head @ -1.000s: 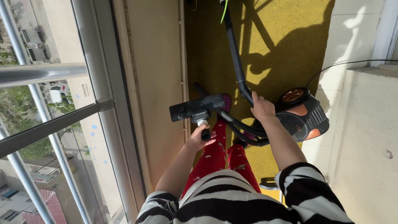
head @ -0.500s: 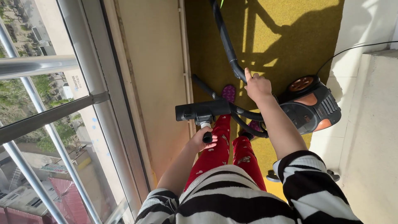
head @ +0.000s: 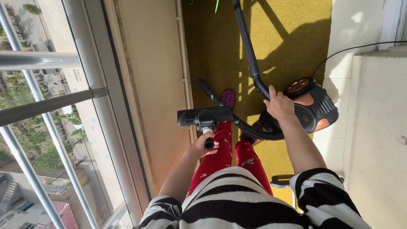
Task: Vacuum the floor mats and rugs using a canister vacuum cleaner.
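Note:
I stand on a yellow carpet (head: 292,29) in red trousers and a striped top. My left hand (head: 204,147) grips the short neck of a black vacuum floor nozzle (head: 204,115), held up in the air with its head level. My right hand (head: 279,104) is closed around the curved handle of the black vacuum wand (head: 246,44), which runs away from me across the floor. A ribbed black hose (head: 254,132) loops from the handle to the orange and black canister vacuum (head: 311,108) on the floor at my right.
A beige low wall (head: 148,76) and tall window frames with metal rails (head: 46,106) run along my left. A pale wall and ledge (head: 373,118) stand at my right, with a thin black cable (head: 352,48) along it. A small metal stand (head: 282,182) sits by my feet.
My right hand and the wand handle have moved right and a little toward me. The nozzle in my left hand has stayed at about the same height.

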